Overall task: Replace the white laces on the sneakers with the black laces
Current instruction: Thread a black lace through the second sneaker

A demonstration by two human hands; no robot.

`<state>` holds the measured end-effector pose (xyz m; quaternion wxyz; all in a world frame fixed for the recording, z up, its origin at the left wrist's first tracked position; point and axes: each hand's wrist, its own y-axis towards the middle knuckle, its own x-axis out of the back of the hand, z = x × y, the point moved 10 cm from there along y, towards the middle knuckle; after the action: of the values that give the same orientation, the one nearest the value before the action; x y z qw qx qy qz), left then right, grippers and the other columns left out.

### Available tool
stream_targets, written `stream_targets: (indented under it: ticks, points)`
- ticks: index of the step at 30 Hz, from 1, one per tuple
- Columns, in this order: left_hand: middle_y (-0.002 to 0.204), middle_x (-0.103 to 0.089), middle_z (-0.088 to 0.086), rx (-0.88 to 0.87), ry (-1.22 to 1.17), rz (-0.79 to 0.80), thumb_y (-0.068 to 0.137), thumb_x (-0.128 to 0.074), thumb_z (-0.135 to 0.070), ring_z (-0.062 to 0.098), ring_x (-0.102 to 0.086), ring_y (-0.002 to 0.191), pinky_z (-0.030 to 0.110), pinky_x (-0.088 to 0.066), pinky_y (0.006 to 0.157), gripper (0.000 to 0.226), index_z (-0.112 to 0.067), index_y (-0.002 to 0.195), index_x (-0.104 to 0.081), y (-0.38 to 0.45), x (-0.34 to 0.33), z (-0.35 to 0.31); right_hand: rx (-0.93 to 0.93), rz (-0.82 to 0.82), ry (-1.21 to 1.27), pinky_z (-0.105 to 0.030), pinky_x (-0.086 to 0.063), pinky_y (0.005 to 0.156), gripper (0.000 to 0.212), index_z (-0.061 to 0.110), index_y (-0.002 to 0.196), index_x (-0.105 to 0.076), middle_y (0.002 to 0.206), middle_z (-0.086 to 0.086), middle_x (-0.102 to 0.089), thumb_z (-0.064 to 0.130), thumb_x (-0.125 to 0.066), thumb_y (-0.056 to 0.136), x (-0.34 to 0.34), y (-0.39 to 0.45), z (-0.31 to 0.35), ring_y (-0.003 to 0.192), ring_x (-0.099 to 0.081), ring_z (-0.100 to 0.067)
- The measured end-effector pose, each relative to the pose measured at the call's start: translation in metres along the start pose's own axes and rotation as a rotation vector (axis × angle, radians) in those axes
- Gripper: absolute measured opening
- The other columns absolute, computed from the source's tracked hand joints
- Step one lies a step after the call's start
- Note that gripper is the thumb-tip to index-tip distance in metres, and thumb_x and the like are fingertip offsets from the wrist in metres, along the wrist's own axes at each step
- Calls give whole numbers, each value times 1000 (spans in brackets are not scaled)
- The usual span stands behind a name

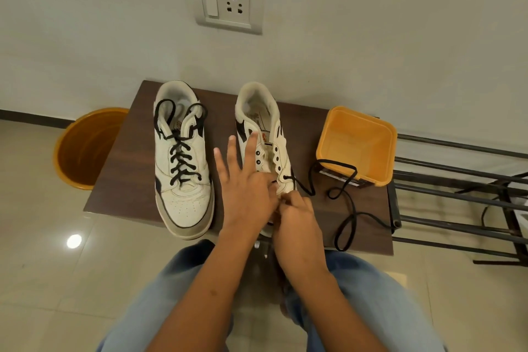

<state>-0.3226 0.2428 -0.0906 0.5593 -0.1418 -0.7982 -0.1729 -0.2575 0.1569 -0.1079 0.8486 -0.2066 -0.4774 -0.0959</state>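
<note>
Near edge of the brown table [120, 168]: both hands work the right sneaker [261, 128] at its toe. The right hand [297, 217] is curled narrow, pinching at the lowest eyelets; the left hand [243, 186] rests on the shoe, fingers splayed wide. The black lace [347, 208] trails right over open tabletop toward the yellow tub [357, 143]. The left sneaker [183, 157] sits laced black. Insole print unreadable.

Two sneakers [184, 160] [264, 134], two black laces [178, 148] [340, 194], two hands [245, 194] [298, 220], one yellow tub [357, 143]
</note>
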Motion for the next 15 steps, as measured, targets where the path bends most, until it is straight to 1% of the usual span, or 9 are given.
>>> stream_targets:
  ticks: [3, 5, 7, 9, 11, 12, 14, 15]
  points:
    - [153, -38, -1, 6, -31, -30, 68, -82, -38, 36, -24, 142, 65, -7, 115, 8, -35, 74, -78, 1, 8, 3, -1, 3, -14, -31, -51, 75, 30, 10, 113, -65, 125, 4, -46, 2, -52, 88, 1, 0, 1, 109, -42, -16]
    - [149, -43, -4, 28, -33, -50, 68, -80, -36, 33, -27, 140, 67, -6, 114, 6, -36, 73, -77, 1, 17, 6, 13, 12, -43, -32, -52, 76, 28, 11, 115, -63, 124, 3, -46, 3, -52, 90, 0, -1, 3, 110, -42, -16]
    - [143, -49, -7, 49, -19, -80, 68, -79, -32, 31, -29, 140, 69, -5, 113, 6, -36, 71, -76, -1, 30, 11, 18, 36, -84, -32, -53, 78, 26, 12, 119, -60, 126, 3, -44, 8, -51, 95, -4, -2, 3, 113, -40, -16]
    - [137, -52, -8, 86, -21, -154, 69, -78, -28, 29, -30, 139, 68, -3, 113, 9, -36, 71, -75, -4, 52, 25, 31, 41, -114, -30, -52, 77, 24, 13, 121, -58, 126, 4, -42, 18, -47, 100, -4, -1, 4, 114, -39, -15]
    - [134, -53, -9, 150, -41, -236, 72, -78, -27, 29, -32, 138, 66, -2, 115, 11, -37, 75, -76, -9, 76, 49, 48, 41, -126, -31, -51, 76, 24, 13, 118, -59, 125, 5, -42, 23, -44, 102, -3, 0, 5, 114, -39, -15]
    - [133, -53, -9, 171, -53, -245, 73, -79, -27, 28, -33, 137, 65, -4, 115, 12, -38, 78, -76, -13, 82, 62, 54, 39, -118, -32, -51, 76, 24, 13, 116, -61, 125, 5, -44, 23, -45, 102, -4, 1, 5, 114, -40, -14]
    - [131, -53, -9, 144, -95, -165, 74, -81, -30, 28, -34, 134, 65, -8, 115, 13, -40, 81, -76, -13, 78, 69, 49, -7, -53, -32, -49, 78, 22, 14, 111, -65, 120, 6, -50, 24, -48, 100, 4, 4, -1, 112, -45, -14]
    - [130, -53, -9, 107, -107, -105, 75, -82, -31, 29, -35, 133, 63, -10, 115, 13, -40, 82, -76, -13, 72, 67, 59, -69, 16, -32, -49, 79, 20, 15, 109, -66, 117, 6, -54, 23, -51, 99, 11, 6, -2, 109, -50, -15]
